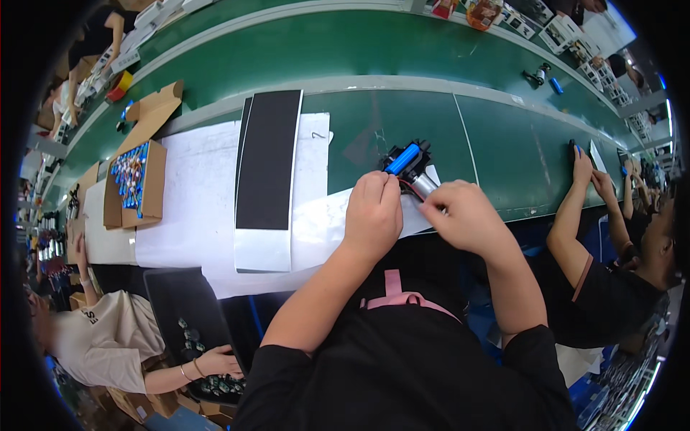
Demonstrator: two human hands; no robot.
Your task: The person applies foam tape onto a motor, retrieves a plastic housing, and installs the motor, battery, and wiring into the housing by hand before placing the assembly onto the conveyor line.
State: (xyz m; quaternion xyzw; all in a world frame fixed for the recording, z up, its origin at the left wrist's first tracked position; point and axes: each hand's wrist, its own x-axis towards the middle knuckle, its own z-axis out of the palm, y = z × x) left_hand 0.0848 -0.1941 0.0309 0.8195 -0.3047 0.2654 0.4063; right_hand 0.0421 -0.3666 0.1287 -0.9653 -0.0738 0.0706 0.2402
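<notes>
Left hand (373, 214) curled closed on black-and-blue device (407, 160), right hand (466, 216) bent inward, grip unclear

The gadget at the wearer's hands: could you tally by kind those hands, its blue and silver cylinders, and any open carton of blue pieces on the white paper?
Hands, left hand and right hand: 2
Blue cylinder: 1
Silver cylinder: 1
Open carton: 1
Total: 5
</notes>
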